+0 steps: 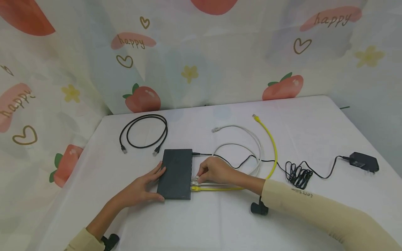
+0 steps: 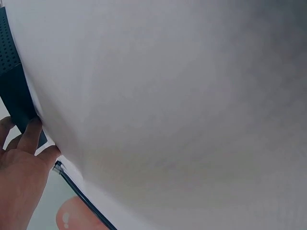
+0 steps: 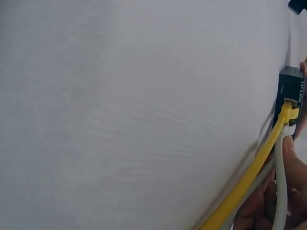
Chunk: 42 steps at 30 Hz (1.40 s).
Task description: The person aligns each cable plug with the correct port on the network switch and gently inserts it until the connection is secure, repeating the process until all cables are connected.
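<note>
A black TP-LINK network switch (image 1: 176,174) lies on the white-covered table. My left hand (image 1: 146,190) rests at its left side, fingers spread with the fingertips on the top and the thumb at the lower left edge. At the switch's right side, my right hand (image 1: 215,170) pinches the plug of a light grey Ethernet cable (image 3: 280,182) between thumb and forefinger, right at the ports. Beside it, the plug of a yellow Ethernet cable (image 3: 285,112) sits in a port. Part of the grey plug is hidden by my fingers.
A coiled black Ethernet cable (image 1: 146,146) lies behind the switch to the left. A loose grey plug (image 1: 215,130) and the yellow cable's far plug (image 1: 255,118) lie farther back. A black power cord (image 1: 298,176) runs right from the switch to an adapter (image 1: 364,162).
</note>
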Each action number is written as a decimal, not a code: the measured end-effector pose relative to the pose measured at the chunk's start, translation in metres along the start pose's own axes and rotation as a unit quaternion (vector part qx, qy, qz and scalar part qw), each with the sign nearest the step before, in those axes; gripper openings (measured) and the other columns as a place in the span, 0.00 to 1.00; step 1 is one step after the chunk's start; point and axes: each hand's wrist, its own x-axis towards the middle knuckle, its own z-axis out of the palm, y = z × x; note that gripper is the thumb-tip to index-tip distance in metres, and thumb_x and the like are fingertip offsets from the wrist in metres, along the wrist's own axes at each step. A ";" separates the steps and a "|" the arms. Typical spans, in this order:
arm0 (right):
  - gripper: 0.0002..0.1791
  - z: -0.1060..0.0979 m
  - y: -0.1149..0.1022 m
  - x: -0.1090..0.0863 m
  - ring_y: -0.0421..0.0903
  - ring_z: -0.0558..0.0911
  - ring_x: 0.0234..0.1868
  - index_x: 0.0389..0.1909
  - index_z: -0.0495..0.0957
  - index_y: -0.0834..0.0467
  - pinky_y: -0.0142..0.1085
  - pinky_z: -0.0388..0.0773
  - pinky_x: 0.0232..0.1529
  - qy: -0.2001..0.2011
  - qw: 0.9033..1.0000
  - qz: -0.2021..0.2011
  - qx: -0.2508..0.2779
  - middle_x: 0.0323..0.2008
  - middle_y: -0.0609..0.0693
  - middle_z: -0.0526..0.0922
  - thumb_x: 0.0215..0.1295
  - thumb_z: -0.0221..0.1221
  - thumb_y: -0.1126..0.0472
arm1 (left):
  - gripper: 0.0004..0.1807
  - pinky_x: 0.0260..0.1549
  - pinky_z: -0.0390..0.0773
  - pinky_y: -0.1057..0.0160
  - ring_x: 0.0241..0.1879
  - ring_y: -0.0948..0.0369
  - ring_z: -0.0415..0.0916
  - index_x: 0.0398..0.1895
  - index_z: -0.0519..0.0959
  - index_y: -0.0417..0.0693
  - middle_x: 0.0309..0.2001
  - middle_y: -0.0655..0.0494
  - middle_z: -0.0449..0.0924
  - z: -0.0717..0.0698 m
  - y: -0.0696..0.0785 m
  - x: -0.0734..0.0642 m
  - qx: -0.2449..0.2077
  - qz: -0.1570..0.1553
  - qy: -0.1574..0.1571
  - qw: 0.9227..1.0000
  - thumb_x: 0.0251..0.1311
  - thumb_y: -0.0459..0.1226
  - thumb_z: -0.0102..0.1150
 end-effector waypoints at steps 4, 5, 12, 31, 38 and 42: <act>0.04 -0.002 -0.001 0.000 0.32 0.77 0.26 0.23 0.84 0.52 0.30 0.74 0.30 -0.009 1.000 0.018 -0.002 0.23 0.36 0.82 0.48 0.71 0.61 | 0.52 0.63 0.52 0.43 0.71 0.50 0.39 0.73 0.54 0.47 0.74 0.52 0.38 0.000 0.001 0.000 -0.003 0.000 -0.002 1.000 0.45 0.48 0.72; 0.04 -0.002 -0.001 0.000 0.32 0.77 0.26 0.23 0.84 0.51 0.30 0.74 0.30 -0.010 1.000 0.021 -0.003 0.23 0.36 0.82 0.48 0.71 0.61 | 0.52 0.63 0.52 0.43 0.71 0.50 0.39 0.73 0.54 0.47 0.74 0.52 0.38 0.000 0.001 0.001 -0.002 0.000 -0.002 1.000 0.45 0.49 0.72; 0.04 0.003 0.001 -0.001 0.32 0.77 0.27 0.24 0.85 0.51 0.30 0.73 0.29 0.011 1.000 0.021 0.012 0.23 0.36 0.83 0.48 0.71 0.60 | 0.53 0.63 0.52 0.44 0.71 0.51 0.40 0.73 0.54 0.48 0.74 0.54 0.38 0.000 -0.002 0.000 -0.003 -0.006 -0.001 1.000 0.45 0.51 0.71; 0.03 0.012 0.001 -0.009 0.36 0.76 0.32 0.24 0.85 0.53 0.31 0.73 0.29 0.063 0.998 -0.005 0.023 0.22 0.36 0.82 0.51 0.70 0.62 | 0.53 0.63 0.52 0.44 0.71 0.51 0.39 0.73 0.54 0.49 0.74 0.55 0.38 0.002 -0.005 0.002 -0.003 -0.002 0.001 1.000 0.45 0.52 0.71; 0.03 0.012 -0.001 -0.009 0.35 0.76 0.29 0.24 0.85 0.54 0.30 0.73 0.28 0.067 0.998 -0.016 0.006 0.22 0.37 0.82 0.51 0.69 0.62 | 0.53 0.63 0.51 0.43 0.71 0.51 0.39 0.73 0.54 0.51 0.74 0.56 0.37 0.003 -0.007 0.002 -0.002 -0.007 0.001 1.000 0.44 0.52 0.71; 0.03 0.013 -0.002 -0.009 0.34 0.76 0.28 0.24 0.85 0.53 0.30 0.73 0.27 0.072 0.997 -0.014 0.009 0.21 0.37 0.82 0.51 0.69 0.62 | 0.53 0.63 0.52 0.43 0.71 0.51 0.40 0.73 0.54 0.52 0.74 0.57 0.38 0.003 -0.010 0.003 0.003 -0.003 0.004 1.000 0.44 0.53 0.71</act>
